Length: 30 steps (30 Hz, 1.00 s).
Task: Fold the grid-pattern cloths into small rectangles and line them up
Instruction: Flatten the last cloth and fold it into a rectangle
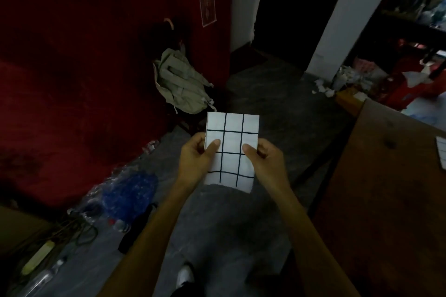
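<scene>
From the head camera I see a folded grid-pattern cloth, white with dark lines, held up in the air in front of the body, over the grey floor and clear of the desk. My left hand grips its left edge, thumb pressed flat on the front face and the other fingers curled behind; my right hand pinches the right edge the same way, thumb on the front. The cloth stands roughly upright as a tall rectangle, its lower edge sagging slightly between the wrists. At the right edge of the view a brown wooden desk carries a second grid-pattern cloth, only a sliver of which shows at the frame border, well apart from the held one. Beyond the held cloth a pale green backpack leans against a dark red wall. Along the foot of that wall, to the left, lie a blue plastic bag, clear plastic bottles and dark cables. Crumpled white paper litters the floor beside a white pillar at the far right. Nothing lies between the held cloth and the desk.
</scene>
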### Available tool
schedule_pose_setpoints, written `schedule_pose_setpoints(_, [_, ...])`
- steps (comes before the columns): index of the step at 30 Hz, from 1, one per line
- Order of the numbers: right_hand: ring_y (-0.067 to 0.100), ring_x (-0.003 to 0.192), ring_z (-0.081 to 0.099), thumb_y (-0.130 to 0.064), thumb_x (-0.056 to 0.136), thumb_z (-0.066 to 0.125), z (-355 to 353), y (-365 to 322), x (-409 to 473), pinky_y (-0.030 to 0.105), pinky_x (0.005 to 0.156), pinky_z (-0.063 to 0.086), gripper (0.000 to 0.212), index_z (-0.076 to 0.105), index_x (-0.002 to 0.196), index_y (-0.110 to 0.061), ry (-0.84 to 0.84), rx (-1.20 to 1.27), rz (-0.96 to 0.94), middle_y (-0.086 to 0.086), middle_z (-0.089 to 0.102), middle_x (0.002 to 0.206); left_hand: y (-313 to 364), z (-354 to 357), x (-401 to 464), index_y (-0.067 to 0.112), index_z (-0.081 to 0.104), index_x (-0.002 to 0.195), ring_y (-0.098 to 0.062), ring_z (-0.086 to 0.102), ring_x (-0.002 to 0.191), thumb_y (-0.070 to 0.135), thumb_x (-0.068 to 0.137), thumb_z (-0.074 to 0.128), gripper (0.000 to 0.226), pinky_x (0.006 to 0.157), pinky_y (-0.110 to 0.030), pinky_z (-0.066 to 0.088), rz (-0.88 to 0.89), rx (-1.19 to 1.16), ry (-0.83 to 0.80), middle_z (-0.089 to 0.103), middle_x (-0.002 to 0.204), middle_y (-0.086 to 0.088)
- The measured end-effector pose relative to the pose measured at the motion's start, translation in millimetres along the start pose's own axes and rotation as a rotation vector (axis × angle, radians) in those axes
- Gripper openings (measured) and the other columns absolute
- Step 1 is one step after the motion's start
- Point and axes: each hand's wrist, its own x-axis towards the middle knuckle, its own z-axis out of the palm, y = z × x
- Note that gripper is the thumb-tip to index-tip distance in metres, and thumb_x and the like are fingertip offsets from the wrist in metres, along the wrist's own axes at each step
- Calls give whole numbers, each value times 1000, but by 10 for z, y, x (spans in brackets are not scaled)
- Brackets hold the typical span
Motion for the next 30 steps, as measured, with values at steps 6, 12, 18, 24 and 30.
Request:
schedule_pose_setpoints(6, [-1,79,61,-26,90,62,408,-349,592,16,62,43,12,63,101,-22,118,-15,49,-8,65,90,129,-337,886,14,62,103,-1,59,65,8,88,63,16,60,-16,50,50,24,-111,61,73,0])
schedule_pose_setpoints(12, [-2,84,60,-26,92,60,461,-278,1174,16,66,45,17,60,108,-24,211,-9,48,-13,63,93,28,-113,1548,16,58,116,2,65,87,5,85,65,33,73,-14,53,46,-4,-176,67,95,9])
schedule_pose_setpoints(18, [-4,88,61,-26,92,59,203,-93,2038,15,68,48,18,57,110,-28,275,29,-7,-13,63,99,-97,448,2393,10,56,120,2,65,93,2,86,64,35,76,-17,54,70,65,-265,66,99,11])
schedule_pose_setpoints(24, [0,105,57,-15,86,65,-298,-89,3086,19,78,52,48,48,131,-22,230,130,-77,-10,56,121,72,1218,3341,11,57,120,-10,63,100,5,86,65,35,83,-25,55,132,143,-227,64,113,-2])
schedule_pose_setpoints(30, [-13,103,53,-11,86,65,-794,-217,3982,10,78,50,52,45,134,-19,328,101,-136,-10,52,123,307,1918,4165,12,54,124,-11,58,105,7,88,62,37,82,-21,53,141,171,-312,60,117,-1])
